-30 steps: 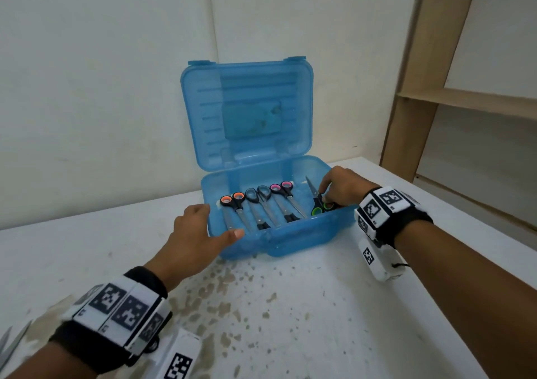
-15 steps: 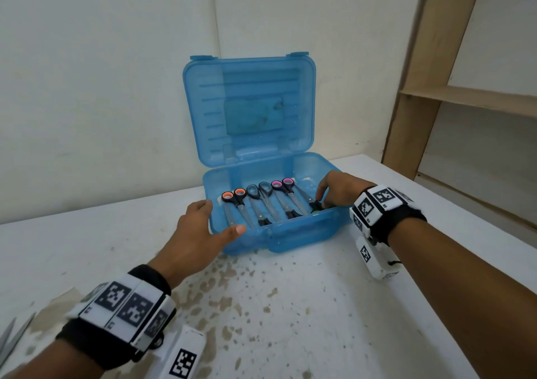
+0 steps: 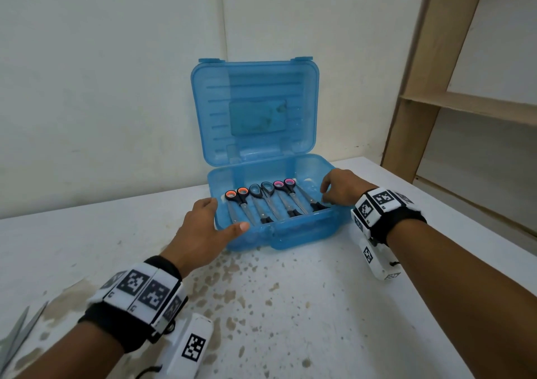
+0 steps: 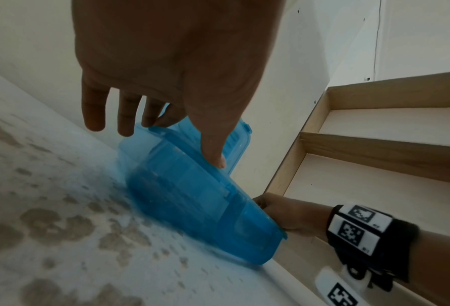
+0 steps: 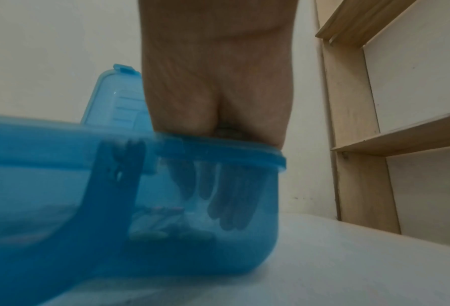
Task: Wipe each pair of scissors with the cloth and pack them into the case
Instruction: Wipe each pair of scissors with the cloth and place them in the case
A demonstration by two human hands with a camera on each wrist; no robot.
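Scissors, fourth pair, lying inside blue case at right end, long axis front-to-back; right hand hovering just beside, fingers loosely curled, holding nothing; left hand resting flat-fingered on case rim.

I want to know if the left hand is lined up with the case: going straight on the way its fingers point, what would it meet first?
Probably the blue case: the left hand already touches its near-left corner.

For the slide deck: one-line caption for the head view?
Left hand steadies the open blue case while the right hand sets a fourth pair of scissors beside three already packed.
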